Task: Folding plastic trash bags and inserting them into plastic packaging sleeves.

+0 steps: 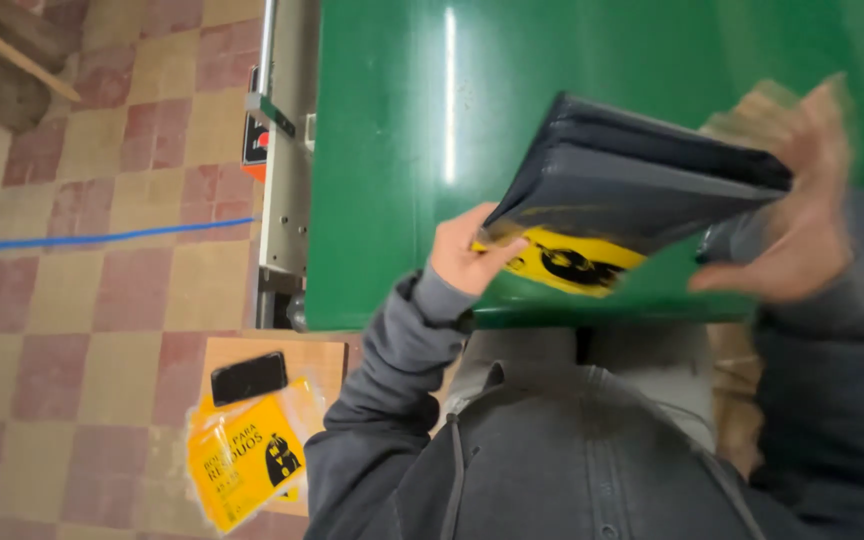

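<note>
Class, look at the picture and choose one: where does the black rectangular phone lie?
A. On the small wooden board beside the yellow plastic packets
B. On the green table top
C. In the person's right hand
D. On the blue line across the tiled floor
A: the black rectangular phone rests on the small wooden board, just above the yellow plastic packets, apart from the green table top.

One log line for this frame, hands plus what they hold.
left hand: grips dark folded bag stack | right hand: blurred, on stack | surface: green table

Folded dark bag stack, yellow label, tilted above green table, probably plastic.
</note>
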